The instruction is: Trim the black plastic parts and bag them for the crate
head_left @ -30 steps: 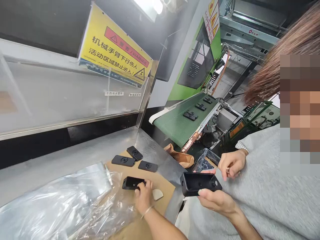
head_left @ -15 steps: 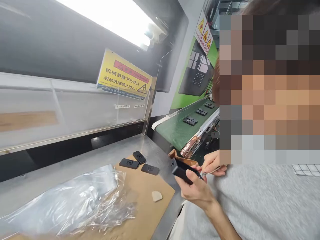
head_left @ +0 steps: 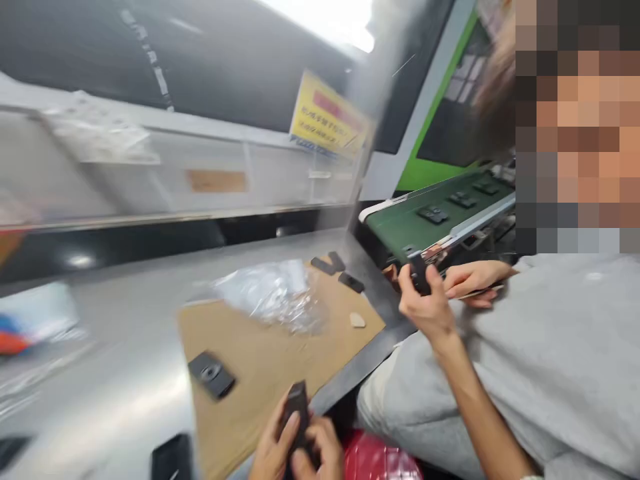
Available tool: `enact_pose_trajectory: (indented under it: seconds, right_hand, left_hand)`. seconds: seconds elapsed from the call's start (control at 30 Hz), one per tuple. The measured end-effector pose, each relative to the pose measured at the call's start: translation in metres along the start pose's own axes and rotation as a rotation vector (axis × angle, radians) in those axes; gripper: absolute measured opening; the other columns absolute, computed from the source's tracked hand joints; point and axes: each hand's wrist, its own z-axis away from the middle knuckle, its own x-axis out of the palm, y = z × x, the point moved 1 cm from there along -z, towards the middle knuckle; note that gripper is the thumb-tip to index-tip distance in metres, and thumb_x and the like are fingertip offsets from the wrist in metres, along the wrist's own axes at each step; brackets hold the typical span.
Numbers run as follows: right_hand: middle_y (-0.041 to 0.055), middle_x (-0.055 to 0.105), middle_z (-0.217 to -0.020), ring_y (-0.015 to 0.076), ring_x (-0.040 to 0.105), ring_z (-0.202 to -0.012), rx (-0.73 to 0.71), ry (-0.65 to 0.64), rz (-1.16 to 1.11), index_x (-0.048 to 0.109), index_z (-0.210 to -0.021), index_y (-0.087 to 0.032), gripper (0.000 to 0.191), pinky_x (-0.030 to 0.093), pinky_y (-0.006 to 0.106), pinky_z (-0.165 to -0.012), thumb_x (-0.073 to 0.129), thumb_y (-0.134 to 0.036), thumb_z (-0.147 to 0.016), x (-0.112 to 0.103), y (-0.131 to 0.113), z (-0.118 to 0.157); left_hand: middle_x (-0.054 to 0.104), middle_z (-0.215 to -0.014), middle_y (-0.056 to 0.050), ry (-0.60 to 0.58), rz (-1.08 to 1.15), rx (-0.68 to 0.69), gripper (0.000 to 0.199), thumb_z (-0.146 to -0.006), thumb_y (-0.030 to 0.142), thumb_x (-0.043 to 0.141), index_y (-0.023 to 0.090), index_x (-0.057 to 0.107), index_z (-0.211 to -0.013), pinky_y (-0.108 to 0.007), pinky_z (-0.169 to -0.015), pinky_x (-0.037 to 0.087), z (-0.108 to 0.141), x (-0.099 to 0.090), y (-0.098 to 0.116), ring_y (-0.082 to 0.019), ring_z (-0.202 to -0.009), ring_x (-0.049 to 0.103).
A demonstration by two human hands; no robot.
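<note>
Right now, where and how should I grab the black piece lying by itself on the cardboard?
Probably come from above and pinch the black piece by its two long edges, near the middle: it lies flat, longer than wide.

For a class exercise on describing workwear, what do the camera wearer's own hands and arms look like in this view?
The camera wearer's bare left hand and bare right hand have no gloves. Both are slightly blurred, and no rings or markings can be made out. The picture's lower edge cuts off the forearms, so sleeves cannot be told.
</note>
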Motion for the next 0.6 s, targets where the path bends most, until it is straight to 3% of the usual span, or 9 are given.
enact_pose_trajectory:
  seconds: [0.1, 0.2, 0.3, 0.37, 0.47, 0.6]
  right_hand:
    - [-0.0065, 0.061, -0.1, 0.0056, 0.05, -0.104, -0.082, 0.032, 0.214, 0.065, -0.093, -0.021, 0.04, 0.041, 0.012, -0.074, 0.038, -0.047, -0.078, 0.001, 0.002, 0.004]
    - [-0.0125, 0.053, -0.115, 0.0134, 0.027, -0.127, -0.185, 0.0, 0.487, 0.064, -0.093, -0.03, 0.027, 0.041, 0.02, -0.084, 0.053, -0.041, -0.07, 0.001, 0.004, 0.009]
    - [-0.0166, 0.046, -0.124, 0.0157, 0.005, -0.131, -0.305, 0.002, 0.69, 0.062, -0.097, -0.035, 0.03, 0.038, 0.022, -0.09, 0.056, -0.04, -0.068, -0.001, 0.002, 0.013]
    - [-0.0182, 0.042, -0.127, 0.0146, 0.0, -0.131, -0.344, 0.041, 0.76, 0.058, -0.105, -0.038, 0.034, 0.037, 0.02, -0.091, 0.049, -0.044, -0.073, -0.003, 0.0, 0.014]
    - [-0.0178, 0.045, -0.125, 0.0127, 0.008, -0.131, -0.347, 0.094, 0.767, 0.051, -0.113, -0.042, 0.038, 0.038, 0.021, -0.089, 0.031, -0.049, -0.081, -0.002, 0.001, 0.017]
    - [-0.0081, 0.062, -0.103, 0.0155, 0.039, -0.12, -0.306, 0.118, 0.726, 0.055, -0.105, -0.037, 0.045, 0.045, 0.027, -0.078, 0.026, -0.059, -0.079, -0.003, -0.001, 0.016]
  left_hand:
    - [0.058, -0.111, -0.009, -0.158, 0.193, -0.003, 0.058, -0.07, 0.043, 0.06, 0.018, 0.044, -0.12, -0.034, -0.084, 0.044, 0.009, 0.001, 0.003, -0.024, -0.099, 0.055]
    - [0.055, -0.116, -0.009, -0.206, 0.258, 0.041, 0.057, -0.071, 0.037, 0.06, 0.02, 0.041, -0.123, -0.035, -0.092, 0.039, 0.022, 0.001, 0.009, -0.024, -0.106, 0.05]
    - [0.052, -0.119, -0.009, -0.256, 0.255, 0.103, 0.057, -0.069, 0.033, 0.063, 0.022, 0.042, -0.121, -0.036, -0.096, 0.034, 0.036, -0.002, 0.012, -0.025, -0.112, 0.045]
    - [0.051, -0.12, -0.009, -0.309, 0.249, 0.145, 0.057, -0.068, 0.032, 0.064, 0.023, 0.043, -0.12, -0.036, -0.097, 0.032, 0.045, -0.006, 0.013, -0.025, -0.113, 0.044]
    - [0.051, -0.119, -0.008, -0.376, 0.217, 0.193, 0.056, -0.068, 0.029, 0.065, 0.025, 0.043, -0.119, -0.036, -0.097, 0.032, 0.056, -0.012, 0.013, -0.024, -0.112, 0.044]
    - [0.049, -0.12, -0.006, -0.417, 0.123, 0.299, 0.053, -0.068, 0.024, 0.064, 0.027, 0.044, -0.118, -0.035, -0.097, 0.032, 0.069, -0.02, 0.011, -0.023, -0.112, 0.043]
